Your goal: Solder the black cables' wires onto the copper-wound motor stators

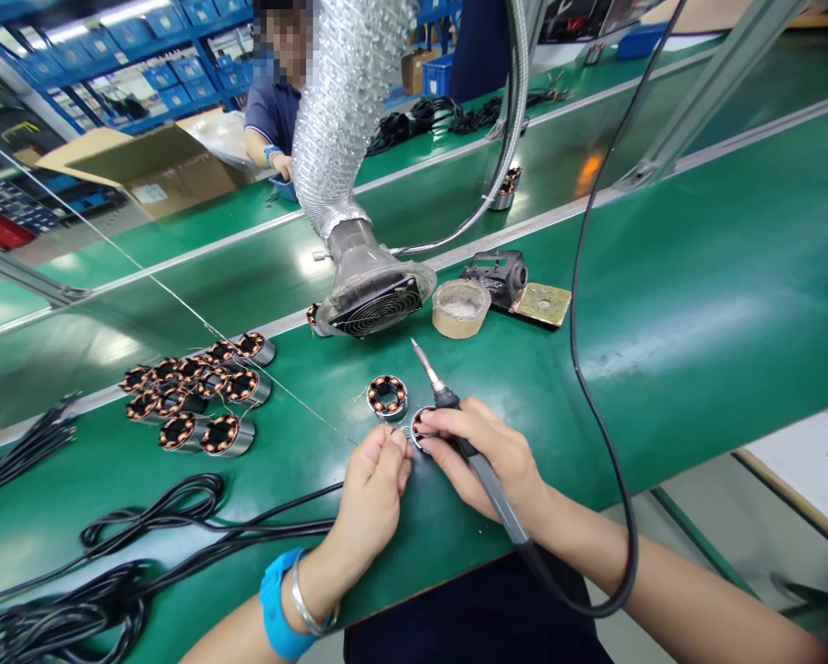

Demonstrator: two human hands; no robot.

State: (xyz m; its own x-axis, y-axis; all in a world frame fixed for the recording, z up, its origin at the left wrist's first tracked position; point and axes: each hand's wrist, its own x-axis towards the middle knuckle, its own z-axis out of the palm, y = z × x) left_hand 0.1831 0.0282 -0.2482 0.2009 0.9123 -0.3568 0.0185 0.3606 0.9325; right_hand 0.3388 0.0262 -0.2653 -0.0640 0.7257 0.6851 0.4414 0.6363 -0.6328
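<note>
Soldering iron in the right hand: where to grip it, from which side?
Likely the grey handle, coming from the person's right. The soldering iron slants: bare metal tip forward and left, handle back toward the right, black cable leaving its rear end. Keep the grip behind the tip.

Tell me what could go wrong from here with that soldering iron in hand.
The soldering iron in the right hand has its tip close to the loose wound ring; if hot, it might scorch the windings should the hand drift. The iron's cord loops across the right forearm, so it could snag and jerk the iron. The left hand appears to pinch thin wire, which may slip or bend.
</note>
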